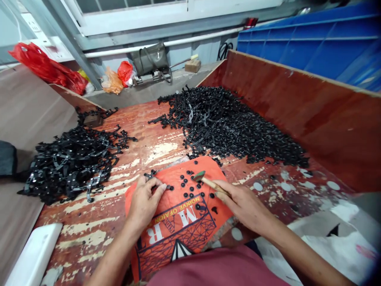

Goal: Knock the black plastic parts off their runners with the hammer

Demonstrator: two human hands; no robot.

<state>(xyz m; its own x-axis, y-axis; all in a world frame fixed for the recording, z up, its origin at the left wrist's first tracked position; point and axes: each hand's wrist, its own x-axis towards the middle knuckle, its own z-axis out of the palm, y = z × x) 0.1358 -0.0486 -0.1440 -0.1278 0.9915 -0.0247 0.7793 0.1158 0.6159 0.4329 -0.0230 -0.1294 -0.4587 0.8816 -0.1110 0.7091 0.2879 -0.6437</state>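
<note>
My left hand [145, 200] rests on an orange printed cloth [178, 222], its fingers pinching a small black plastic part [152, 174] at the cloth's upper left edge. My right hand [244, 204] grips the wooden handle of a small hammer [205, 179], whose head hovers just above the cloth. Several loose black round pieces [190, 188] lie scattered on the cloth between the two hands.
A large heap of black parts [232, 127] fills the back right of the worn red wooden tray [297, 99]. Another pile of black strips [71, 159] lies at the left. Blue crates [312, 35] stand behind. A white object [32, 254] lies at the near left.
</note>
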